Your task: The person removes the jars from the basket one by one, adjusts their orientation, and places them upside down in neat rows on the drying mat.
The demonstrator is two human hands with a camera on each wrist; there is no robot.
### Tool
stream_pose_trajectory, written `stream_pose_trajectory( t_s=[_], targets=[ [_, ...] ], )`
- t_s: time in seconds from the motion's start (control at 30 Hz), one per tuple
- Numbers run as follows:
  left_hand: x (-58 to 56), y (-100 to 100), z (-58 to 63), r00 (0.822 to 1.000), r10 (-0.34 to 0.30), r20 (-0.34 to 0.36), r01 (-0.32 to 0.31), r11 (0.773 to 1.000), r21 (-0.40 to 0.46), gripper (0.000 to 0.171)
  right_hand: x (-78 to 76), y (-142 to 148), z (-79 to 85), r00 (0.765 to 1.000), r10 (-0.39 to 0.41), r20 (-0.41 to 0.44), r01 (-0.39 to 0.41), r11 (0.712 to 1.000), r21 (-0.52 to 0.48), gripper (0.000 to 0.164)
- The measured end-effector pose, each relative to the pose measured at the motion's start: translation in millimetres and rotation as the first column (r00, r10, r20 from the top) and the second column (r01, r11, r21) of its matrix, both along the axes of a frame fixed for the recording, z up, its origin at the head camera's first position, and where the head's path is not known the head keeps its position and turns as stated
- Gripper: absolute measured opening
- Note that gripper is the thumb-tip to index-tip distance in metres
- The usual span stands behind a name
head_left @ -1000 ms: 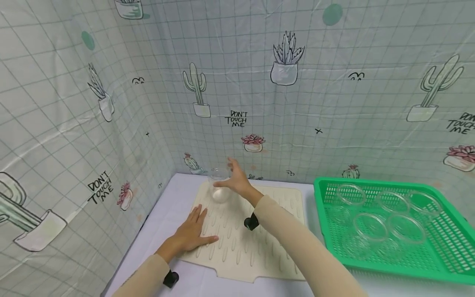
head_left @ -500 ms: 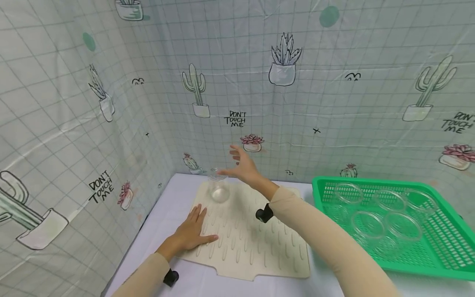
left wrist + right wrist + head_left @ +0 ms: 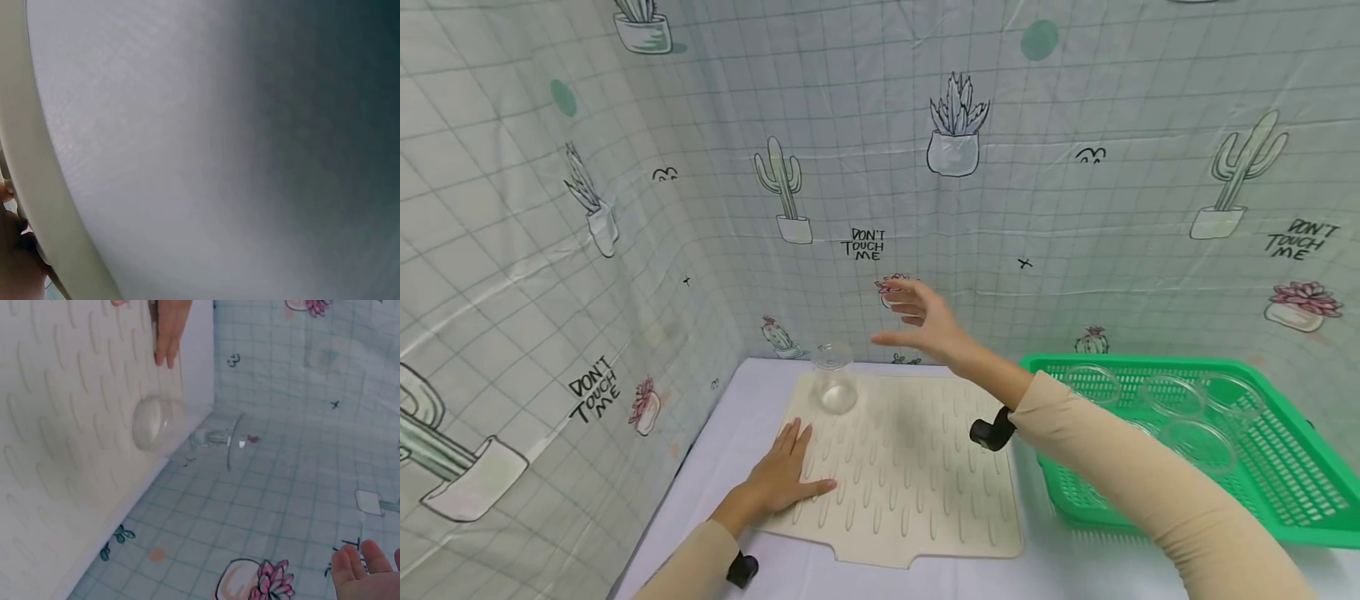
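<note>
A clear plastic cup [image 3: 835, 390] stands upright on the far left corner of a cream ridged mat [image 3: 917, 467]. My left hand [image 3: 778, 473] rests flat on the mat's left edge, thumb spread away from the fingers. Only a bit of that hand [image 3: 22, 265] shows in the left wrist view, beside the mat's edge. Up in the air to the right of the cup is my right hand [image 3: 928, 329], fingers loosely bent, holding nothing. The right wrist view has its fingertips [image 3: 372, 559] at the lower right, apart from the cup [image 3: 206, 434].
A green basket [image 3: 1285, 533] with several clear cups [image 3: 1198, 446] stands to the right of the mat; my right forearm [image 3: 1150, 475] hides part of it. Fabric printed with cacti [image 3: 955, 225] hangs behind and to the left. A white cloth [image 3: 730, 408] covers the table.
My right hand has let go of the cup and moved up and to the right, away from it. The cup stays on the mat. The left hand has kept its place.
</note>
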State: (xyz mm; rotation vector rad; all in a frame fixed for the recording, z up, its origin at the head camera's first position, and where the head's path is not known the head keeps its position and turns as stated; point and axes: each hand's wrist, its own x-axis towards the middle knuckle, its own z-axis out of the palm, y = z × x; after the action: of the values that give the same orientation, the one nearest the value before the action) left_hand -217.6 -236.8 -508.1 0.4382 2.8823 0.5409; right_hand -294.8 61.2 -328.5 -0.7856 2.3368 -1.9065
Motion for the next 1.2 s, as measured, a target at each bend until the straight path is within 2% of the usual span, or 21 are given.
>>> stream_pose_trajectory(
  t_s=[0.2, 0.37, 0.63, 0.87, 0.97, 1.2],
  targets=[
    [0.9, -1.4, 0.2, 1.0, -0.016, -0.026, 0.016, 1.0, 0.001, 0.11, 13.5, 34.8, 11.4, 1.0, 0.009, -0.008, -0.009, 1.0, -0.004, 0.078],
    [2.6, 1.8, 0.1, 1.0, -0.004, 0.007, 0.004, 1.0, 0.004, 0.11, 25.0, 74.2, 19.2, 1.0, -0.008, -0.026, 0.007, 1.0, -0.013, 0.076],
    [-0.1, 0.8, -2.0, 1.0, -0.002, -0.01, 0.001, 0.999, -0.033, 0.111, 38.6, 136.0, 31.7, 0.996, -0.083, -0.018, 0.082, 0.996, -0.039, 0.062],
    [-0.2, -1.4, -2.8, 1.0, 0.008, 0.01, -0.008, 0.999, -0.032, 0.111, 51.5, 171.9, 29.7, 0.993, -0.113, -0.011, 0.112, 0.991, -0.079, 0.058],
    [-0.3, -1.0, -4.1, 1.0, 0.011, 0.015, -0.01, 0.999, -0.033, 0.112, 57.0, 185.2, 27.5, 0.995, -0.099, -0.024, 0.097, 0.99, -0.099, 0.056],
    [-0.1, 0.1, -1.5, 1.0, 0.008, 0.007, -0.008, 1.0, -0.018, 0.112, 72.3, 210.3, 25.9, 0.984, -0.178, -0.021, 0.177, 0.983, -0.053, 0.054]
  ],
)
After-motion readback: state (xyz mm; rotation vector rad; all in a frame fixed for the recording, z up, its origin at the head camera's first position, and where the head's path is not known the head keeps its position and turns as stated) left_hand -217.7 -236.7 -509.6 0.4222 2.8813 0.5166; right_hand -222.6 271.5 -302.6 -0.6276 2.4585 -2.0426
